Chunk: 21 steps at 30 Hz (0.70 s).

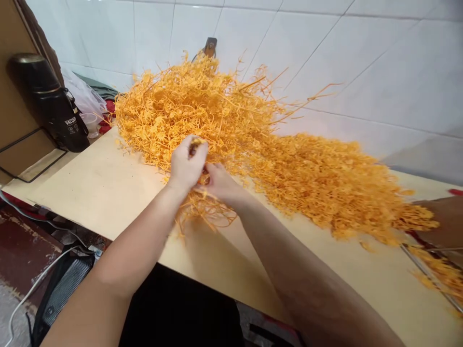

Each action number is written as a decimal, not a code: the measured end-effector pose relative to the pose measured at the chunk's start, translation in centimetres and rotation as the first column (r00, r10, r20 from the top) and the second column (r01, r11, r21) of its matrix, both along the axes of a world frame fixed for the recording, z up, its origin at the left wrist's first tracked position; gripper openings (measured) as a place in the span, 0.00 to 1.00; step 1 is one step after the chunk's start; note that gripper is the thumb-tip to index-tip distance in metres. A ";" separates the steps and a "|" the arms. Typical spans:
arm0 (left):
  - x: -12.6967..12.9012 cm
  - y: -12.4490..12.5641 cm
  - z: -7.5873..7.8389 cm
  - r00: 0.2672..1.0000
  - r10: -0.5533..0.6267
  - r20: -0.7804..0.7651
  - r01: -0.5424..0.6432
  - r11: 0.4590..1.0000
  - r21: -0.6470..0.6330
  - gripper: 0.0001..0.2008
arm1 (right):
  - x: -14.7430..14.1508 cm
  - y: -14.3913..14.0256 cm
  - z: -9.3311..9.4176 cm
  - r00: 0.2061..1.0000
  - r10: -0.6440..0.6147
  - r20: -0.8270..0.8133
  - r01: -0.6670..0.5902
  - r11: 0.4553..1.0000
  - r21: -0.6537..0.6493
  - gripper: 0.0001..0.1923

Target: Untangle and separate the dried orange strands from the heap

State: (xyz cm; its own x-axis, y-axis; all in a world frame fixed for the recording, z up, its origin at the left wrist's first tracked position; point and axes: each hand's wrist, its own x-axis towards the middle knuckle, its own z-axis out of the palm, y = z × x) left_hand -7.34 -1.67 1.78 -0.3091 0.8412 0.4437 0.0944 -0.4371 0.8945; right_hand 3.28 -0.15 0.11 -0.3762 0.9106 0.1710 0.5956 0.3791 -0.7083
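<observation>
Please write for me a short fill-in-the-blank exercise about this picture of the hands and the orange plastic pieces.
1. Both hands, left hand and right hand, grip ____ plastic sprigs.
2. The tangled pile lies on a ____ board.
3. The black vacuum flask stands at the board's far ____ corner.

Missing words: orange; beige; left

Black vacuum flask at upper left, clear plastic bags beside it, white tiled wall across top, white cable and mesh bag lower left.
</observation>
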 end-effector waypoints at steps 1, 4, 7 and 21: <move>-0.6 0.5 0.0 0.998 0.041 0.044 -0.039 0.998 -0.049 0.05 | -0.5 -0.3 -0.2 0.993 -0.044 0.109 0.037 0.998 0.060 0.16; -1.8 1.8 -0.3 0.990 0.108 0.093 -0.093 0.984 -0.151 0.06 | -0.8 -0.7 -0.6 0.976 -0.048 0.214 0.011 0.985 0.174 0.10; -2.6 2.5 -0.9 0.989 0.143 0.034 -0.136 0.980 -0.149 0.05 | 1.1 -0.7 -0.2 0.990 -0.007 0.144 -0.022 0.980 0.198 0.10; -1.4 2.5 -2.4 0.945 0.190 -0.265 -0.219 0.972 -0.082 0.04 | 6.8 -6.6 1.9 0.998 0.045 0.042 -0.053 0.974 0.218 0.15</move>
State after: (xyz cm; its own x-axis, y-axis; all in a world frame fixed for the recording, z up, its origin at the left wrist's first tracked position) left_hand -8.77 0.80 -0.65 -0.3688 0.8192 0.4391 0.4012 -0.2859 0.8702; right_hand 10.07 -6.77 1.98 -0.4291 0.8328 0.3497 0.5962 0.5520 -0.5829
